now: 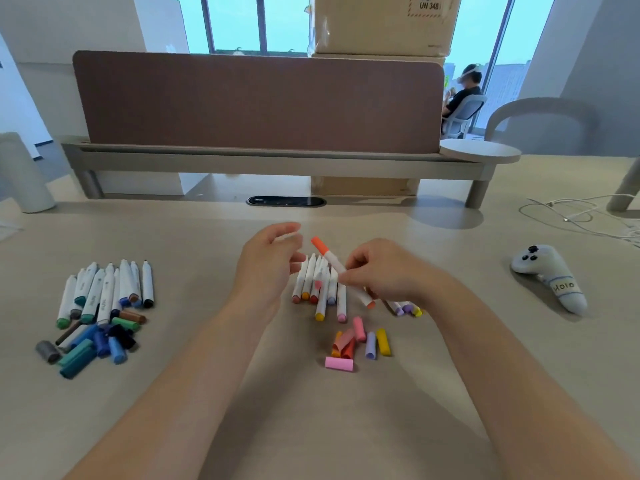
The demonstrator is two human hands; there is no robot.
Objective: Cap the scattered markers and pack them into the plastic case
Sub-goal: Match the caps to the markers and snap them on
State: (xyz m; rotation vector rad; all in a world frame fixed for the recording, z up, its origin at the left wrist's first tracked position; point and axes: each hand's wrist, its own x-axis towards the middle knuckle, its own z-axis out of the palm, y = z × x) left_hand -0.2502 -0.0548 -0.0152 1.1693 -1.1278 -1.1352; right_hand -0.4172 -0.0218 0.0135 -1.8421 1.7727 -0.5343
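Markers in two piles on the bench. Right hand pinches an orange-capped marker by its barrel, lifted off the bench and tilted, cap end pointing far-left. Left hand hovers just left of that cap with fingers loosely curled, holding nothing and slightly blurred.

Under and between the hands lies the warm-colour marker pile: white barrels roughly parallel, coloured butt ends toward the near side, tips uncapped. A few more of these poke out under the right hand. Just near of that pile sit the loose warm caps in orange, pink, lilac and yellow, with one pink cap nearest.

Well to the left is the cool-colour marker pile, with blue, teal and grey caps heaped at its near end.

At right there is a white controller, and at far right a white cable.
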